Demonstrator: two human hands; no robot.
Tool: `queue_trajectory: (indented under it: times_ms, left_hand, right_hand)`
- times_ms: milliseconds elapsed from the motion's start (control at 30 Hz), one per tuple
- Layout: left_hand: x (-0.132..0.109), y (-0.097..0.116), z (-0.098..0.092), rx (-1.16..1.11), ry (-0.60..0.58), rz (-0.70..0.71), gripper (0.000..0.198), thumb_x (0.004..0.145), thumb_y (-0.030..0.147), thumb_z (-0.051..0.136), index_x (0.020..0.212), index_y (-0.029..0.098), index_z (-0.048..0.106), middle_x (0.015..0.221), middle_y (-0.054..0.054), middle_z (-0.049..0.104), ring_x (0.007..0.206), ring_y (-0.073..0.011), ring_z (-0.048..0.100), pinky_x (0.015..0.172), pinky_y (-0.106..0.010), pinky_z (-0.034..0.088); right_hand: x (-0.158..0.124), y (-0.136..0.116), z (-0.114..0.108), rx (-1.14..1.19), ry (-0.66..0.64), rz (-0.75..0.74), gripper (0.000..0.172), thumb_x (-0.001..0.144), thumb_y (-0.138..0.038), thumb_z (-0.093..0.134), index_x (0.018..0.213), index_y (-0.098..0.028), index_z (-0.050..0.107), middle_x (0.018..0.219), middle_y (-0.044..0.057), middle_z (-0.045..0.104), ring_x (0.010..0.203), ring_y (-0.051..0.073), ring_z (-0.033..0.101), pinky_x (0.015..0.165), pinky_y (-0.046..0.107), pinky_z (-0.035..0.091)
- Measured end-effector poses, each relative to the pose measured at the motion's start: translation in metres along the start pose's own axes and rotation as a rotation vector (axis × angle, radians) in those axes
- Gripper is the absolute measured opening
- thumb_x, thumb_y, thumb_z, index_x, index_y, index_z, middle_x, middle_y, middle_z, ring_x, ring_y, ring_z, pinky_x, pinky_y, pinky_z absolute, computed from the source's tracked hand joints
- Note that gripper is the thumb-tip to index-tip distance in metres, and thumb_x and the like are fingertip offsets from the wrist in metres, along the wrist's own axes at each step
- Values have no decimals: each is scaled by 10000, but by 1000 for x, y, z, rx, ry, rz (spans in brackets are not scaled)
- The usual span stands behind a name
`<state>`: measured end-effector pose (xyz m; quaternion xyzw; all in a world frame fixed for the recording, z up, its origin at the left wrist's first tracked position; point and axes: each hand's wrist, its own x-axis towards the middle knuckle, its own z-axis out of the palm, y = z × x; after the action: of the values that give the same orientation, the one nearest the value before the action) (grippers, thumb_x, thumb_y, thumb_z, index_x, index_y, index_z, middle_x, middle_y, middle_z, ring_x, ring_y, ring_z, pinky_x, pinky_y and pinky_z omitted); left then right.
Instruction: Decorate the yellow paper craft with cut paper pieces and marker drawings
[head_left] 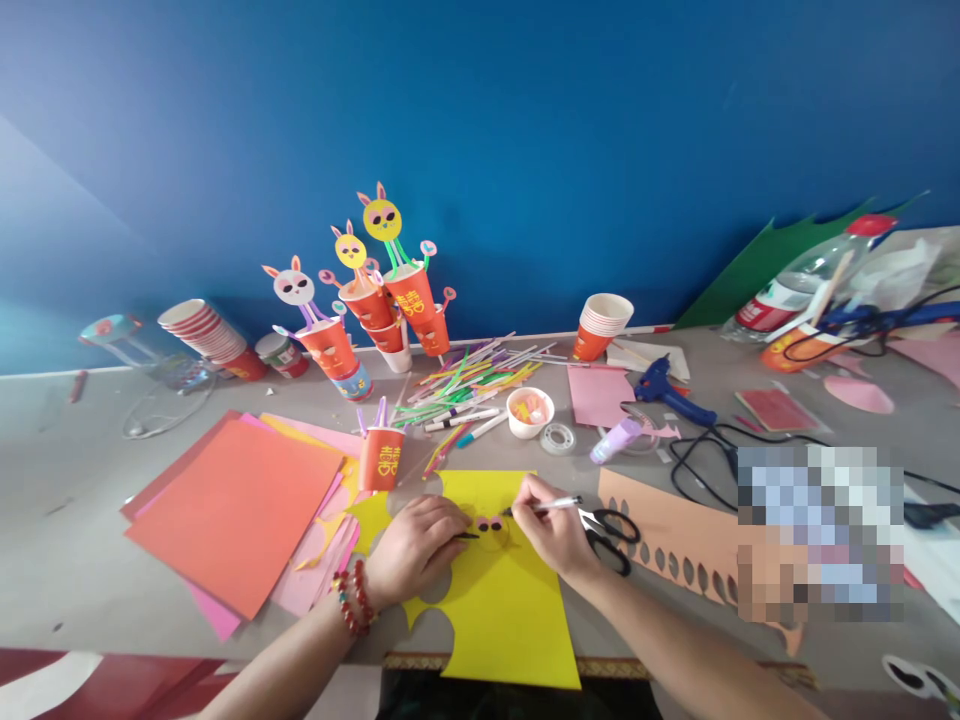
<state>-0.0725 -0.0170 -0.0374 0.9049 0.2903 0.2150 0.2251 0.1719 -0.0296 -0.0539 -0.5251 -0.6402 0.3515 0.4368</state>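
Observation:
A yellow paper sheet [510, 610] lies at the table's near edge with round pieces cut out of it. On it sits a small yellow rabbit-face cutout [491, 528] with pink eyes. My left hand [416, 548], a red bead bracelet on its wrist, presses down beside the cutout with curled fingers. My right hand [551, 530] grips a white marker pen [551, 505], its tip pointing left at the cutout. Black-handled scissors [611, 535] lie just right of my right hand. A red paper cup [381, 458] stands just behind the sheet.
A stack of orange and pink paper [232, 510] lies left. Finished rabbit cups [375, 300], cup stacks [600, 325], straws and pens [465, 385], tape roll [557, 438], a blue glue gun [667, 392] with black cable, a punched tan strip [675, 540] and a bottle [802, 280] fill the back and right.

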Motion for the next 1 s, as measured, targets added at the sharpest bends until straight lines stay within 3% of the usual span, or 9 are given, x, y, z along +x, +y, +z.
queue_trajectory:
  times_ms: [433, 667, 833, 1000]
  left_hand:
    - [1, 1, -1, 3, 7, 0, 167, 984, 241, 509, 1116, 192, 599, 1065, -91, 727, 1047, -248, 649, 923, -410, 515]
    - [2, 1, -1, -1, 8, -7, 178, 984, 243, 508, 1133, 192, 593, 1053, -90, 726, 1038, -250, 652, 919, -413, 511]
    - [2, 4, -2, -15, 16, -29, 171, 982, 238, 507, 1125, 197, 593, 1049, -89, 725, 1030, -248, 654, 904, -407, 515]
    - [2, 4, 0, -10, 25, -39, 178, 980, 240, 509, 1133, 203, 594, 1056, -88, 725, 1032, -248, 654, 907, -409, 514]
  right_hand:
    - [0, 0, 0, 39, 2, 4, 205, 834, -181, 505, 651, -223, 425, 558, -61, 421, 509, 118, 402, 504, 232, 291]
    - [-1, 3, -1, 218, 74, -4, 204, 868, -204, 493, 671, -224, 444, 565, -72, 400, 482, 105, 356, 472, 227, 272]
    - [2, 0, -3, 270, 55, 7, 151, 872, -212, 506, 722, -219, 491, 578, -64, 466, 500, 113, 424, 491, 228, 322]
    - [4, -4, -6, 310, 28, 23, 197, 840, -189, 514, 654, -222, 460, 536, -75, 425, 465, 99, 361, 465, 231, 274]
